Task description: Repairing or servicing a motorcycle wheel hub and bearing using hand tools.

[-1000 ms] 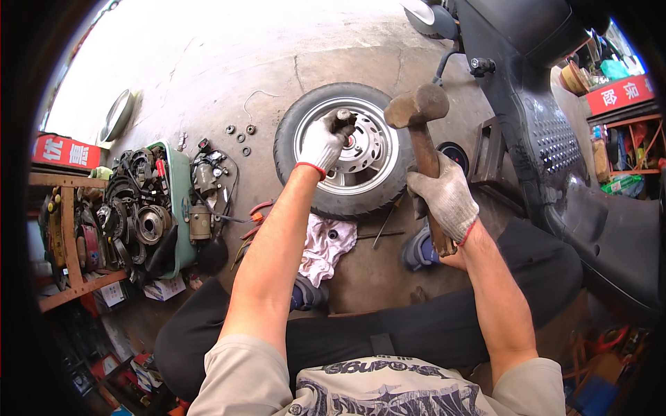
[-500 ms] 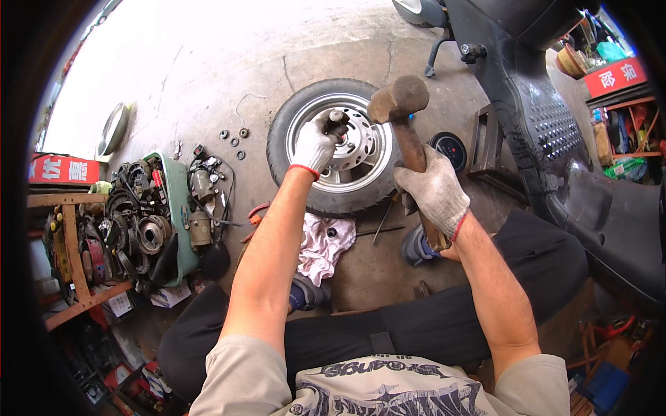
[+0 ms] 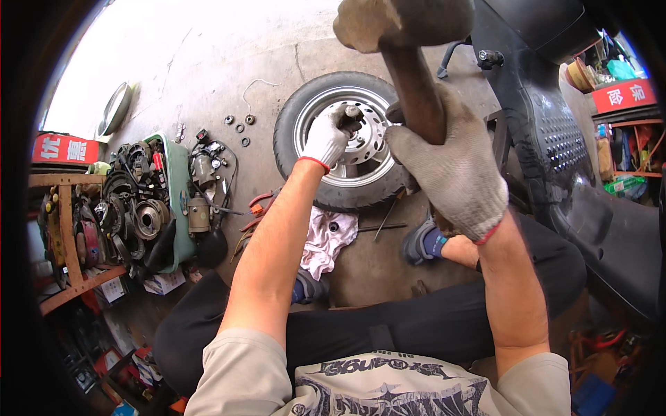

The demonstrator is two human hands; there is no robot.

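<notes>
My right hand (image 3: pixel 454 163), in a grey-white work glove, is wrapped round the wooden handle of a hammer (image 3: pixel 409 21). Its big, worn head is raised close to the camera and hides part of what lies behind. My gloved left hand (image 3: pixel 328 135) is closed over the hub of a wheel (image 3: pixel 333 179), gripping a short metal rod (image 3: pixel 353 111) with its round end up. The fingers cover where the rod meets the hub. Flat on the floor, the wheel has a black tyre and a silver rim with a perforated disc round the hub.
Small rings and bearings (image 3: pixel 240 127) lie left of the wheel. A pink rag (image 3: pixel 325 243) with a dark ring on it is close to my feet. At left stands a green bin (image 3: pixel 182 222) of greasy parts; a scooter (image 3: pixel 555 132) is at right.
My right hand has lifted the hammer up toward the camera, away from the wheel. My left hand keeps its hold at the hub; the view has shifted slightly.
</notes>
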